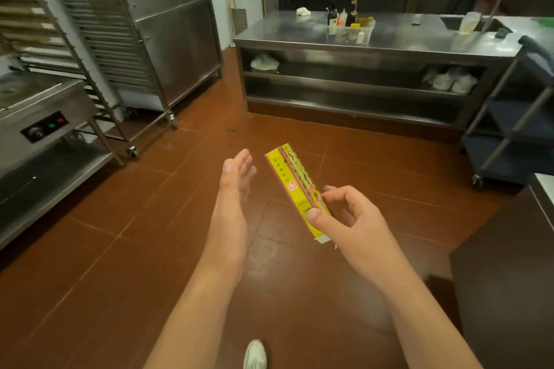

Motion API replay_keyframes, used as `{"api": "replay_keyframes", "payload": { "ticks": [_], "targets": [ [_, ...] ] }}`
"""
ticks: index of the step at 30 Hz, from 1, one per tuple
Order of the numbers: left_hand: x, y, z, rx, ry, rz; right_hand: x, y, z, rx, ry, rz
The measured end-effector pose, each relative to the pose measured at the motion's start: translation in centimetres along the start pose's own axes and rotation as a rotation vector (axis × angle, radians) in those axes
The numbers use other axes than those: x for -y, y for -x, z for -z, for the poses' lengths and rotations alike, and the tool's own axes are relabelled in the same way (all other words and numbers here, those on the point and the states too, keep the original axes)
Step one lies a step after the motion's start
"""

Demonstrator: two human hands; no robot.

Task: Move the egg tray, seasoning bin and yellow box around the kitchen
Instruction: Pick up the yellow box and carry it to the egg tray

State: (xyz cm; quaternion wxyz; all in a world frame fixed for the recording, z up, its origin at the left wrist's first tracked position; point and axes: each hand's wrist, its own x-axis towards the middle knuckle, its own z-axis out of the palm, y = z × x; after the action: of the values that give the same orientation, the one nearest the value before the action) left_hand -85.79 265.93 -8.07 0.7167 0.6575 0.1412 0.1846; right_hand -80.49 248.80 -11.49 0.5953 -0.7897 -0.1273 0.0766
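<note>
The right hand point(347, 219) pinches the near end of the yellow box point(295, 186) between thumb and curled fingers point(331, 190), holding it in the air above the brown tiled floor point(120, 249). The left hand point(232, 186) is beside it, not touching, fingers straight and together. Farther off, a clear seasoning bin point(358, 30) with bottles sits on the steel tabletop point(419, 36).

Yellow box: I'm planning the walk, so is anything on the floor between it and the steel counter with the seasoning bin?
Nothing visible: bare brown tile floor lies between the yellow cardboard box, pinched by the right hand, and the steel counter.
</note>
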Motion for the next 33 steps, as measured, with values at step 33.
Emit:
{"api": "replay_keyframes", "payload": {
  "ticks": [33],
  "targets": [
    [2.7, -48.3, -30.1, 0.566, 0.000, 0.028, -3.2, -42.6, 18.8, -0.542, 0.042, -0.178]
  ]
}}
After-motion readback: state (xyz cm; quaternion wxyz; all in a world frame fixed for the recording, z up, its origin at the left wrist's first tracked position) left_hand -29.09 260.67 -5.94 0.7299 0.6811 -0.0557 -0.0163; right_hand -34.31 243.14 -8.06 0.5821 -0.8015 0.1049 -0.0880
